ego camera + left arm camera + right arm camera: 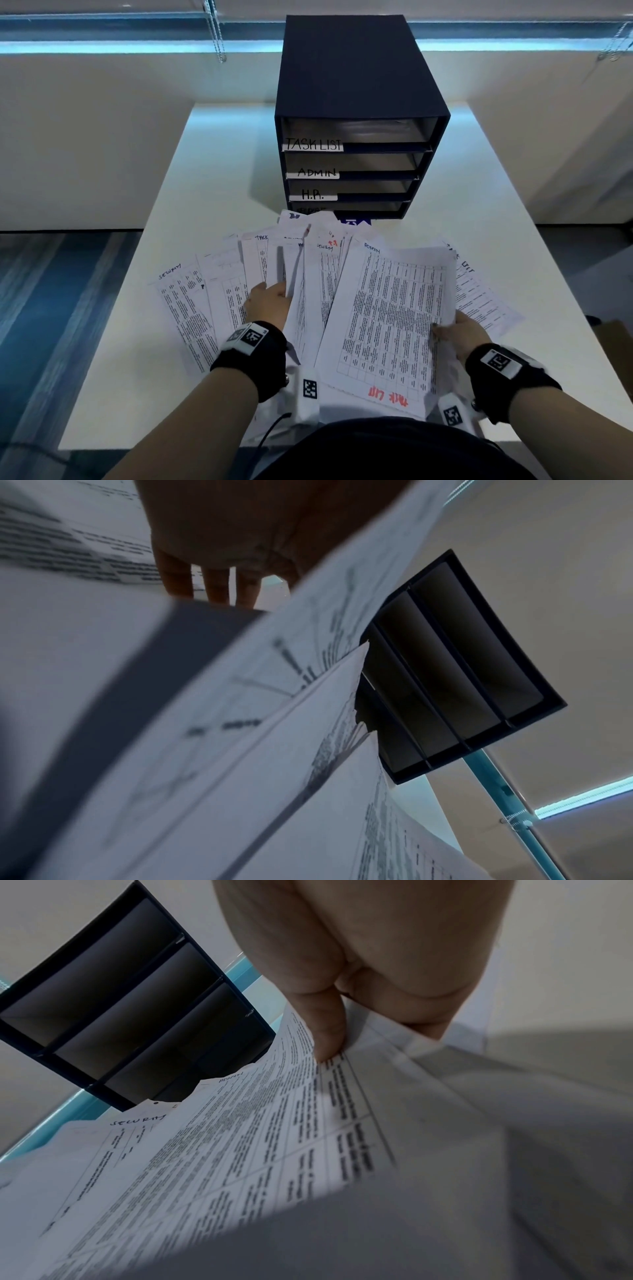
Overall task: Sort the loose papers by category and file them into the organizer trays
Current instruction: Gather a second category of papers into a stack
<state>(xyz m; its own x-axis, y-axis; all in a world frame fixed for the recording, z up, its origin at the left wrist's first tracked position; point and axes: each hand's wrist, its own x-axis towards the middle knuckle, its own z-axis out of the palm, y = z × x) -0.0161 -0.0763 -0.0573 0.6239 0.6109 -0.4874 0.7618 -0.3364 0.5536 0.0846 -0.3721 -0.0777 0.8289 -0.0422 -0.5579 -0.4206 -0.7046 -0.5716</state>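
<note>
Two wrist-banded arms reach over a white table (513,205), where loose papers (212,294) fan out just before a dark organizer (359,85) labelled TASK LIST, ADMIN and H.R. From the head view, the left hand (269,303) rests among the sheets; the left wrist view shows its straight fingers (215,585) between raised pages. Only the right wrist view shows the right hand (369,961) pinching the ADMIN sheet (387,322) by its right edge, thumb (325,1023) on top. Bare tabletop lies either side of the organizer
</note>
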